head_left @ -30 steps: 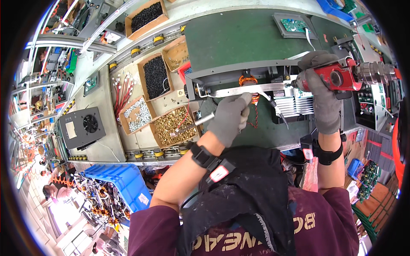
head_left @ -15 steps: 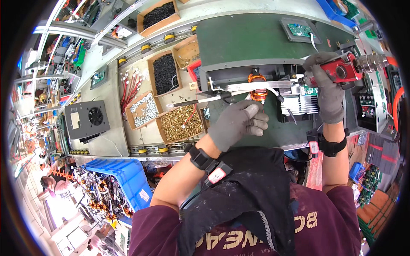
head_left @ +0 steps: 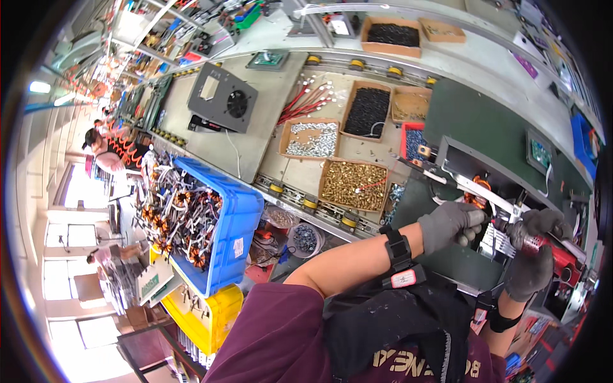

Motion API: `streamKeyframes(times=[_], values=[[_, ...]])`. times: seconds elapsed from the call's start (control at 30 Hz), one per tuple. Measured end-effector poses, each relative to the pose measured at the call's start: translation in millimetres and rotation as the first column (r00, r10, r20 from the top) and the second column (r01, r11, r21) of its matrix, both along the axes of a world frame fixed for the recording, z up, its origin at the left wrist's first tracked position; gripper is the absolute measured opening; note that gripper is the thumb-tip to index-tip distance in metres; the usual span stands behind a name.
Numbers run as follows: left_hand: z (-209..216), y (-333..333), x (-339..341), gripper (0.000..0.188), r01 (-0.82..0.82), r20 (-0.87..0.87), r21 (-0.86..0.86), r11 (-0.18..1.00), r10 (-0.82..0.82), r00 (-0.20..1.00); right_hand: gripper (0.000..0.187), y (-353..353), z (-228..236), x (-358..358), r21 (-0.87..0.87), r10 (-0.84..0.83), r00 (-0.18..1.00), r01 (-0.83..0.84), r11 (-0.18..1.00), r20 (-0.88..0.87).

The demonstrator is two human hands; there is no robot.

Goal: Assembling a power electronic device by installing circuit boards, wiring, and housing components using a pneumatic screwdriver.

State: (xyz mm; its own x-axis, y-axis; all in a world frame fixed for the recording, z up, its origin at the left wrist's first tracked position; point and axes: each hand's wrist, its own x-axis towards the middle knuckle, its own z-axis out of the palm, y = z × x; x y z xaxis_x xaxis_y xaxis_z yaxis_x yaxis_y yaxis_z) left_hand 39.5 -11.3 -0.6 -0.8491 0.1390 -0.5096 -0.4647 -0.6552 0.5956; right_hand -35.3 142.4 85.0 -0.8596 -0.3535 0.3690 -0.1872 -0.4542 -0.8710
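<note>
My left hand (head_left: 452, 226), in a grey glove, is closed with its fingertips pressed together beside a copper-wound coil (head_left: 480, 185). What those fingertips hold, if anything, is too small to make out. My right hand (head_left: 530, 273), also gloved, is wrapped round a red power screwdriver (head_left: 564, 260), whose tip points left toward my left fingertips. A grey metal case (head_left: 454, 150) lies on the green mat (head_left: 476, 115), with the coil against it and a pale bar (head_left: 469, 186) running across. Under the tool tip is a finned silver heatsink (head_left: 493, 245).
Cardboard boxes of brass fasteners (head_left: 353, 185), silver screws (head_left: 311, 138) and black screws (head_left: 367, 112) stand left of the mat. Red wires (head_left: 303, 105) and a grey fan panel (head_left: 220, 99) lie farther left. A blue crate (head_left: 233, 233) of wired coils stands below the bench edge.
My view has swung left, so the bench appears farther right. My left hand has moved in close to the screwdriver tip, its fingers drawn together. The right hand still grips the screwdriver.
</note>
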Motion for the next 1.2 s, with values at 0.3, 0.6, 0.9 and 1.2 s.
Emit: streamKeyframes(times=[0.3, 0.6, 0.9, 1.2], values=[[-2.1, -29.3, 53.2, 0.027, -0.071, -0.163, 0.295, 0.953, 0.123, 0.979, 0.042, -36.7, 19.0, 37.1, -0.011, 0.083, 0.995, -0.083, 0.997, 0.045], [16.2, -31.6, 72.3, 0.029, 0.071, -0.117, -0.008, 0.997, -0.072, 0.990, 0.037, -42.0, 33.2, 72.0, 0.080, 0.158, 0.984, -0.151, 0.985, -0.081], [-1.1, 10.3, 54.0, 0.054, 0.468, -0.030, -0.131, 0.874, -0.475, 0.879, 0.037, 47.2, 27.4, 76.9, -0.100, -0.073, 0.984, 0.090, 0.991, 0.162], [-24.0, 73.3, -52.1, 0.020, -0.563, 0.085, -0.677, -0.473, -0.811, 0.579, 0.039, 156.7, 5.8, 42.7, -0.038, -0.287, 0.917, 0.309, 0.950, 0.277]])
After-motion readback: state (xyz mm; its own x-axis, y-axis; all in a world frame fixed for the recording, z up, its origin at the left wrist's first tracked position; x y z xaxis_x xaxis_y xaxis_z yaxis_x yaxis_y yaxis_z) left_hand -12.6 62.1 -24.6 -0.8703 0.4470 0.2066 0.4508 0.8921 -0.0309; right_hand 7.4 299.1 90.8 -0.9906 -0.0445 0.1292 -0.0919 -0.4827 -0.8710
